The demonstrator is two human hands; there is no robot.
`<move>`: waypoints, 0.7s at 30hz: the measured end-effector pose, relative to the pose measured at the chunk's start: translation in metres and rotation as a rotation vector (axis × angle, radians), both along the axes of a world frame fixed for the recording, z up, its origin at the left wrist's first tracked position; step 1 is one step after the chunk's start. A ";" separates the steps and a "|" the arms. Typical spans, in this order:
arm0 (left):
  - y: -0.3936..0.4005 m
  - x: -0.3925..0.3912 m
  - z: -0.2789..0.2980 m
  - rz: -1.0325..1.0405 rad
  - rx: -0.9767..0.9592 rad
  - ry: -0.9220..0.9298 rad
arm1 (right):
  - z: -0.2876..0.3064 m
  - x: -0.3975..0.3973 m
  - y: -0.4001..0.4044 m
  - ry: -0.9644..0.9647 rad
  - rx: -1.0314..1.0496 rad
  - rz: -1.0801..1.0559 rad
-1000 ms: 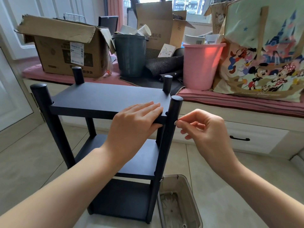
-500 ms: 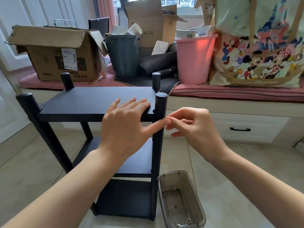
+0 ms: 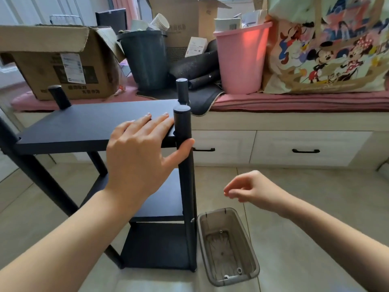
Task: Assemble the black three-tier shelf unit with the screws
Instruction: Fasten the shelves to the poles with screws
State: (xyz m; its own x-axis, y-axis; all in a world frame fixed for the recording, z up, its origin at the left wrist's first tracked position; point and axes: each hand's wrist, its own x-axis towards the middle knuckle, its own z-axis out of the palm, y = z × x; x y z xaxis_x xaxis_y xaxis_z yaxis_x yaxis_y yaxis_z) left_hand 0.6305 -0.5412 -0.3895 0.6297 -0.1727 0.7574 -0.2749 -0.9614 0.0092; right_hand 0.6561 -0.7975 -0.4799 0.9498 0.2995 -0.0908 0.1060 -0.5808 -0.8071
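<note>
Head view shows your black three-tier shelf unit [image 3: 88,125] standing upright on the tiled floor [image 3: 294,228], its posts vertical and its boards running lengthwise from left to right across the frame, the near right post [image 3: 182,165] rising just in front of you. Your left hand [image 3: 139,152] lies palm down on the right end of the top board, fingers [image 3: 160,123] straight and pointing away from you toward the post, thumb spread out and pressing against the near face of that post; the forearm comes in from the lower left. Just right of the shelf's foot, a clear grey plastic tray [image 3: 250,249] sits on the floor with its long side running away from you, a few small screws [image 3: 239,270] lying in it. Above the tray your right hand [image 3: 252,190] hovers in the air, apart from the shelf, fingers loosely curled with the tips near the thumb; you cannot tell whether anything is pinched there
</note>
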 end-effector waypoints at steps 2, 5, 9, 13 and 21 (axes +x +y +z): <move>-0.001 0.002 -0.003 -0.007 0.005 -0.051 | -0.041 0.003 -0.010 0.119 -0.057 -0.005; 0.000 0.005 -0.006 -0.015 0.006 -0.115 | -0.098 0.009 -0.017 0.236 -0.140 -0.008; -0.001 0.008 -0.008 -0.016 0.005 -0.146 | -0.155 0.023 -0.011 0.266 -0.224 0.010; -0.001 0.010 -0.010 -0.017 0.002 -0.165 | -0.206 0.038 0.001 0.291 -0.314 0.015; -0.004 0.013 -0.010 -0.032 -0.019 -0.158 | -0.285 0.059 0.027 0.257 -0.577 0.053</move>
